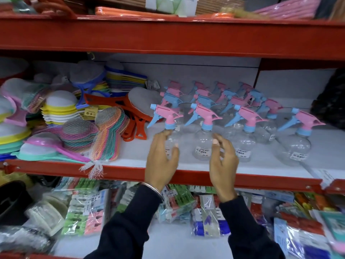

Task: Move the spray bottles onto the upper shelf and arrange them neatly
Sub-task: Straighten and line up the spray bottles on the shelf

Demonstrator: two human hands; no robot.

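Several clear spray bottles with pink and blue trigger heads stand in rows on the white shelf [261, 165] with a red front edge. In the front row, one bottle [169, 128] stands at the left, a second [203, 144] beside it, a third [244, 143] further right and a fourth [298, 144] apart at the right. My left hand [161, 157] is open against the leftmost front bottle, partly covering it. My right hand [223, 163] is open between the second and third bottles, fingers spread, holding nothing.
Netted plastic strainers and lids [74, 135] and orange handled items [134, 116] crowd the shelf's left part. A dark object [330, 101] stands at the far right. Packaged clips and goods [177, 202] fill the shelf below. A red shelf beam [168, 36] runs overhead.
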